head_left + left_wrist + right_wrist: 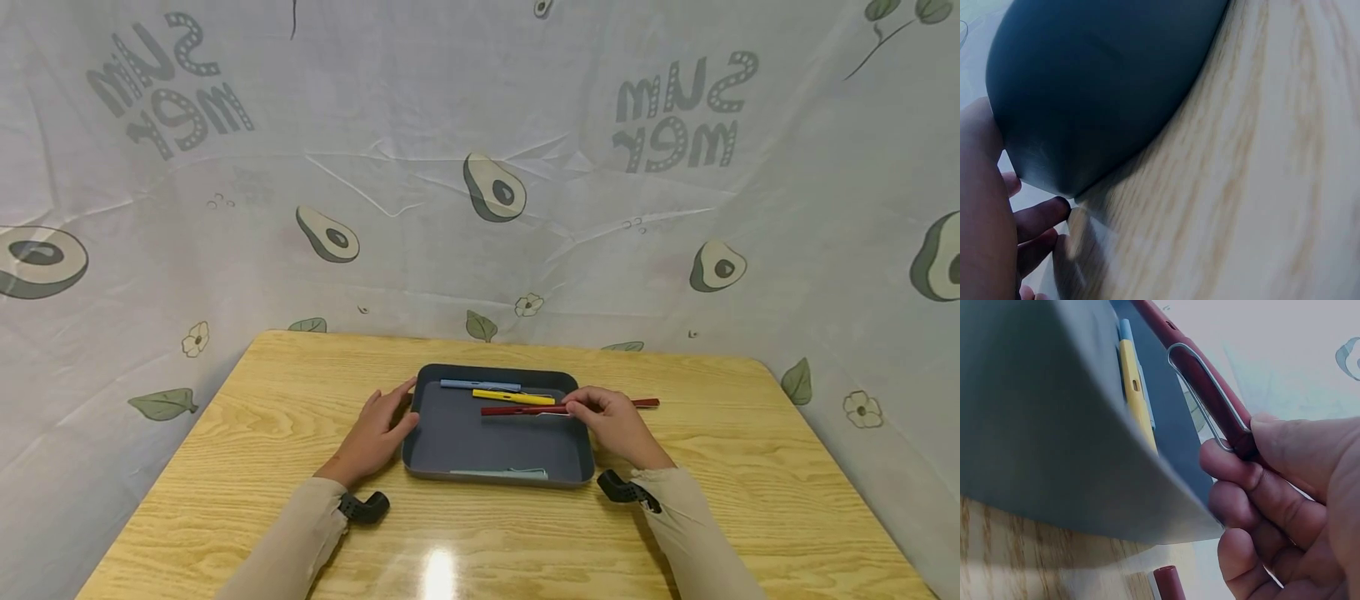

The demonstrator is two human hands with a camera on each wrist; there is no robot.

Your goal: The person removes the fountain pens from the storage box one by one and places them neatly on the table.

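Note:
A dark grey tray (480,442) lies on the table. My right hand (615,425) pinches the clip end of a red pen (1210,394) between thumb and fingertips, at the tray's right rim. The pen's other end reaches left over the tray. Inside, toward the back, lie a blue pen (465,384) and a yellow pen (517,397); a pale pen (498,474) lies along the front wall. My left hand (378,433) rests against the tray's left side, fingers loosely extended, thumb at the rim. In the left wrist view its fingertips (1054,209) are by the tray's corner.
A second red pen (647,403) lies on the table right of the tray, partly hidden behind my right hand. The wooden table (495,533) ends at a patterned cloth (420,292) hanging behind it. Each wrist wears a black camera mount (363,507).

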